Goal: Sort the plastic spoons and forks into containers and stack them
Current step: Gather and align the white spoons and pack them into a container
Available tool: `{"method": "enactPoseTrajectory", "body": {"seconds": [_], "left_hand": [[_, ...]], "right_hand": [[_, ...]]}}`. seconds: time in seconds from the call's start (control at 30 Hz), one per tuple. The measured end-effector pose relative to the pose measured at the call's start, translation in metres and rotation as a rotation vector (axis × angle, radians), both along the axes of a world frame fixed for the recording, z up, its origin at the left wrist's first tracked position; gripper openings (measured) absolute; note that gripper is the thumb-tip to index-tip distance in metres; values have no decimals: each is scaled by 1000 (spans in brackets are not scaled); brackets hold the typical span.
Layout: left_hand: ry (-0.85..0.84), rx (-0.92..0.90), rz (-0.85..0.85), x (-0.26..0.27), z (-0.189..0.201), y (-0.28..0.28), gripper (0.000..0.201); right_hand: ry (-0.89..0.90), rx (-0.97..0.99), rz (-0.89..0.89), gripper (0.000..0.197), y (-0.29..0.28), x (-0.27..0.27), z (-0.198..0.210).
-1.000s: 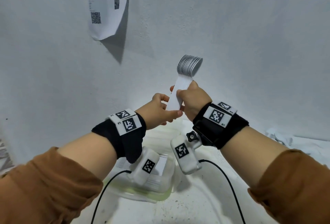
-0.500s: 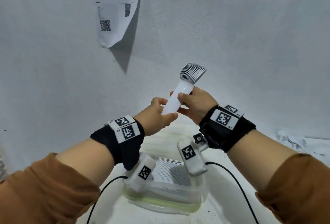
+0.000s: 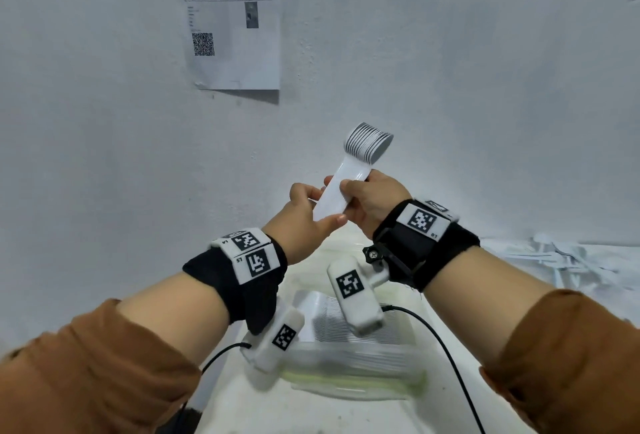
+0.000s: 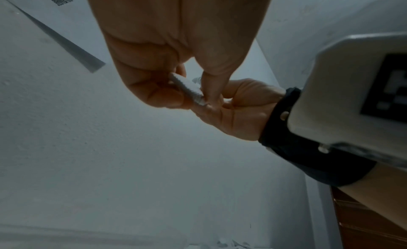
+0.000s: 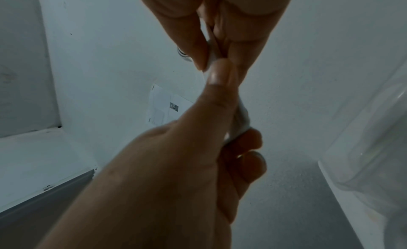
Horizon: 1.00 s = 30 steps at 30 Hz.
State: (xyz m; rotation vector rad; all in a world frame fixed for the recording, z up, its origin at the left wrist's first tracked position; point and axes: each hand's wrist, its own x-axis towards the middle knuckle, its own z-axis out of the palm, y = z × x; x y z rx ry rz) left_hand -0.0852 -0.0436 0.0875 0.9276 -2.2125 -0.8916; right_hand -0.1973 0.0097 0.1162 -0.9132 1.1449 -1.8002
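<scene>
A nested stack of white plastic spoons is held up in front of the wall, bowls fanned at the top right. My left hand pinches the bottom end of the handles between thumb and fingers. My right hand grips the handles higher up, just under the bowls. Below my wrists a clear container with a pale green rim holds a row of white cutlery. The right wrist view shows both hands on the stack.
A pile of loose white cutlery lies on the white surface at the right. A printed sheet with a QR code hangs on the wall ahead. Black cables run from the wrist cameras toward me. A clear container wall fills the right wrist view's edge.
The spoon stack has tilted further to the right and its bowls have fanned out. Both hands keep their hold. The view has shifted, so the container shows more fully.
</scene>
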Motion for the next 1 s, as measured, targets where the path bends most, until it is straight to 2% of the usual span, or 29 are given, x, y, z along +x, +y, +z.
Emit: {"method": "enactPoseTrajectory", "body": {"seconds": [0.3, 0.4, 0.53, 0.67, 0.87, 1.0], "left_hand": [[125, 54, -96, 8, 2, -2, 16], [102, 21, -128, 11, 4, -1, 12], [96, 28, -125, 12, 4, -1, 16], [40, 35, -85, 14, 1, 0, 50], [75, -16, -43, 18, 5, -1, 41], [139, -10, -41, 21, 8, -3, 36]], "right_hand": [[-98, -42, 82, 15, 3, 6, -4], [-120, -48, 90, 16, 4, 7, -6], [-136, -56, 69, 18, 5, 10, -5], [-161, -60, 24, 17, 2, 14, -5], [-164, -89, 26, 12, 1, 16, -3], [-107, -91, 39, 7, 4, 15, -2]]}}
